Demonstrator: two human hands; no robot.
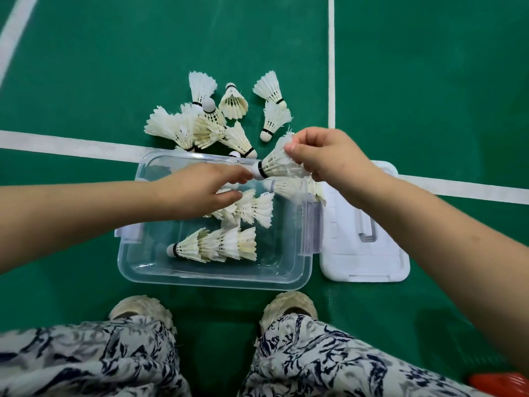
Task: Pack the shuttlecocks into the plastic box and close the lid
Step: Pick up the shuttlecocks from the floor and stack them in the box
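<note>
A clear plastic box (160,270) sits on the green court floor in front of my feet. Inside it lie a nested row of shuttlecocks (217,245) and another stack (254,209) partly under my left hand. My right hand (329,156) pinches the feathers of a white shuttlecock (274,166) above the box's far right corner. My left hand (200,190) reaches over the box, its fingertips at that shuttlecock's cork. A second shuttlecock (286,187) lies just below the held one. A pile of loose shuttlecocks (200,124) lies beyond the box.
The white lid (363,253) lies flat on the floor to the right of the box. White court lines cross the floor behind the box. My two shoes (289,306) stand just before the box. A red object (498,382) shows at the bottom right.
</note>
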